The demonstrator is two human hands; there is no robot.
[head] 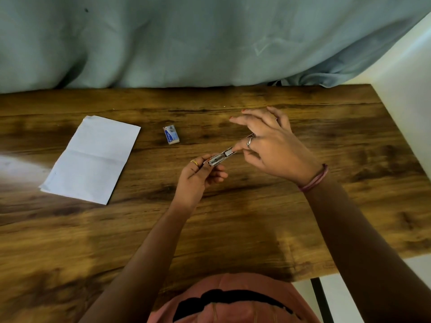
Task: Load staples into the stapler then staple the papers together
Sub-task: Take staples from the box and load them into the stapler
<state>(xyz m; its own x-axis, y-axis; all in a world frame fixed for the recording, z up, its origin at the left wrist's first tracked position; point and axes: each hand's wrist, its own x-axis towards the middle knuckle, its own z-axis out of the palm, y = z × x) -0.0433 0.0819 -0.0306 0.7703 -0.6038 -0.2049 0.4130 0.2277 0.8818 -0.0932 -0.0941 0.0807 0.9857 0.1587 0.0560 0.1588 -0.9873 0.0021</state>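
A small metal stapler (pixel 219 157) is held above the middle of the wooden table (pixel 233 217). My left hand (pixel 198 176) grips its near end. My right hand (pixel 272 145) pinches a short strip of staples (pixel 229 151) against the stapler's open channel with thumb and forefinger, while its other fingers spread straight out. A small blue and white staple box (pixel 171 135) lies on the table beyond the stapler. A stack of white papers (pixel 93 159) lies flat at the left.
A pale blue cloth (pixel 210 38) hangs along the table's far edge. The table's right edge (pixel 401 145) meets a white wall. A black table leg (pixel 320 299) shows at the lower right.
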